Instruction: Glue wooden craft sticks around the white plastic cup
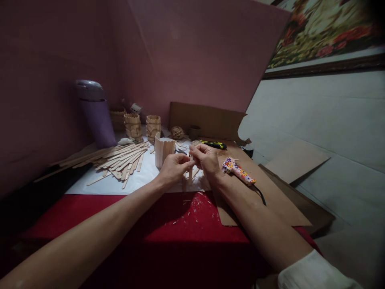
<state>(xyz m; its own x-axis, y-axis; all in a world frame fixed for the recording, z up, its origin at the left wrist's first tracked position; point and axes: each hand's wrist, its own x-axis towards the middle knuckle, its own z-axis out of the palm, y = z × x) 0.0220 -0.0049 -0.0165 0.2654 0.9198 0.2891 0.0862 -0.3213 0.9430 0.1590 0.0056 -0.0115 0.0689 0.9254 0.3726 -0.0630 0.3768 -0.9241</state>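
Note:
My left hand [175,167] and my right hand [207,159] meet above the front of the white sheet, fingertips pinched together. Between them a wooden craft stick [190,173] points downward, its upper part hidden by the fingers. Just behind my left hand stands a cup covered with upright craft sticks [165,151]. A patterned glue gun [239,170] lies to the right of my right hand. Beyond that hand is a yellow and black utility knife [214,145].
Many loose craft sticks [120,159] fan out at left. Two stick-covered cups [132,126] [153,127], a twine ball [177,133] and a purple tumbler [98,116] stand behind. Cardboard [270,196] lies at right. Wood scraps litter the red cloth [135,220].

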